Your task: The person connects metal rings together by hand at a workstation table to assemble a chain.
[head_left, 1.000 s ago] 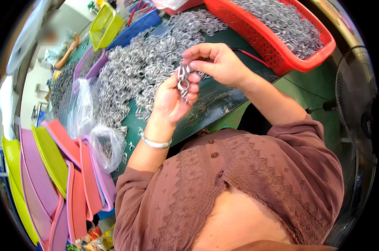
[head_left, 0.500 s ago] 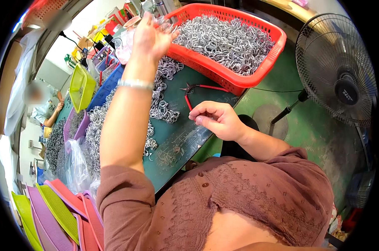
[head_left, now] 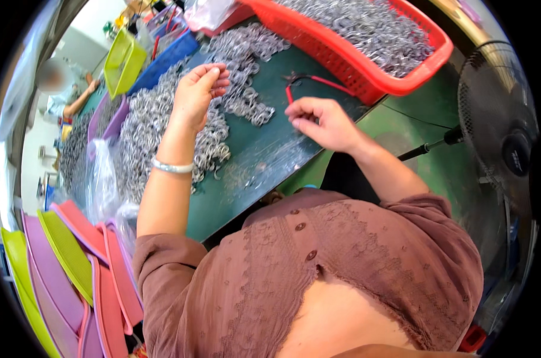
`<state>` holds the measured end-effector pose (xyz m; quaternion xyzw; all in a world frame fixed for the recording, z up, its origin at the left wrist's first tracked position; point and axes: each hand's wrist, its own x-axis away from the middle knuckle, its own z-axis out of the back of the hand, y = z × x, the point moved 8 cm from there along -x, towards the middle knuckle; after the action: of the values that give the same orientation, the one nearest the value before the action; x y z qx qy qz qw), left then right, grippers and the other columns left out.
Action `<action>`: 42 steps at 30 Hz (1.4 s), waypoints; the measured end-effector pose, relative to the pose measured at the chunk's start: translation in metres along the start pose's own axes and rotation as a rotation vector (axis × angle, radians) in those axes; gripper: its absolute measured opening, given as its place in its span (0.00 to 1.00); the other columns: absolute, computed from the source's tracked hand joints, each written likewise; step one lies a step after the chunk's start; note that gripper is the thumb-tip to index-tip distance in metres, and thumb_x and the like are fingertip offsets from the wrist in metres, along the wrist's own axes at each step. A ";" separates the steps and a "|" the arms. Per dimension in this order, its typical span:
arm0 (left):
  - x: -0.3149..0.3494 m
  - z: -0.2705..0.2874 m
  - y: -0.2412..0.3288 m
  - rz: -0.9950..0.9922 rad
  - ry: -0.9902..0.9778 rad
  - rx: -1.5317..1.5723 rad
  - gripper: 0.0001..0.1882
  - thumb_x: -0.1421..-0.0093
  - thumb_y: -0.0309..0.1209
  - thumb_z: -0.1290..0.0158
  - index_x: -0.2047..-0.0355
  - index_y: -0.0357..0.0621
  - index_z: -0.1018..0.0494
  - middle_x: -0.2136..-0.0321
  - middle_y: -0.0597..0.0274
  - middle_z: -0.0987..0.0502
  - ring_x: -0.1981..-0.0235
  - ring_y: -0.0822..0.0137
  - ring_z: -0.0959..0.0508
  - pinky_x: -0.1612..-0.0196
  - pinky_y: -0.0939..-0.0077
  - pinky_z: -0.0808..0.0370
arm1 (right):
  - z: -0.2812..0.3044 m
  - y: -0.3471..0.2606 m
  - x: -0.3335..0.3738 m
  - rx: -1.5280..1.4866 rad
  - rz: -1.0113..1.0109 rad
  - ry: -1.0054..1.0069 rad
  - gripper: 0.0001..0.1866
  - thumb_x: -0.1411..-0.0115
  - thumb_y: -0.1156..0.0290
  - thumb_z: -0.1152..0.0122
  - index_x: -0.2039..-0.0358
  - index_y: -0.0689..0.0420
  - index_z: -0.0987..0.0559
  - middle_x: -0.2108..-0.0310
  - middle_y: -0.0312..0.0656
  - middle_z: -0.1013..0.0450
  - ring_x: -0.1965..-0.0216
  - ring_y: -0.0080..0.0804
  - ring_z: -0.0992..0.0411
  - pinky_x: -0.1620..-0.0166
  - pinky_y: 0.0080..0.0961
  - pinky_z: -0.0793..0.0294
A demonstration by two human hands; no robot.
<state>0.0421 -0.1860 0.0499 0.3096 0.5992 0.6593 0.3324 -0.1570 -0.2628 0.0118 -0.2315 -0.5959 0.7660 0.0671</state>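
Note:
My left hand (head_left: 200,94) hovers over a heap of small grey metal rings (head_left: 154,116), its fingers curled in and the thumb laid against them. Whatever it may hold is hidden. Over the front edge of the green table (head_left: 264,158), my right hand (head_left: 325,124) has thumb and forefinger pinched together; anything between them is too small to make out. Just beyond its fingertips lie red-handled pliers (head_left: 324,82), jaws pointing left. A red plastic basket (head_left: 348,56) full of metal pieces (head_left: 378,30) stands at the far right of the table.
Blue (head_left: 163,62), lime (head_left: 123,62) and purple bins (head_left: 109,122) line the table's far left. A clear plastic bag (head_left: 103,182) and stacked coloured baskets (head_left: 73,262) are at lower left. A standing fan (head_left: 503,131) is on the right. Another person (head_left: 67,98) sits farther left.
My left hand has drawn back from beside the red basket toward the ring heap, and its spread fingers have curled in. My right hand stays pinched near the pliers. The view has shifted.

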 end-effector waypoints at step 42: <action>0.094 0.019 -0.060 0.040 0.089 0.223 0.12 0.45 0.24 0.54 0.59 0.40 0.37 0.71 0.65 0.29 0.73 0.78 0.29 0.76 0.86 0.32 | -0.067 0.009 -0.055 0.783 0.211 -0.276 0.28 0.56 0.73 0.39 0.52 0.57 0.34 0.57 0.48 0.32 0.55 0.46 0.35 0.53 0.33 0.35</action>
<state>0.0061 -0.0953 -0.0069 0.3271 0.6767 0.6081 0.2557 -0.0780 -0.2271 0.0061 -0.1436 -0.2365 0.9609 -0.0088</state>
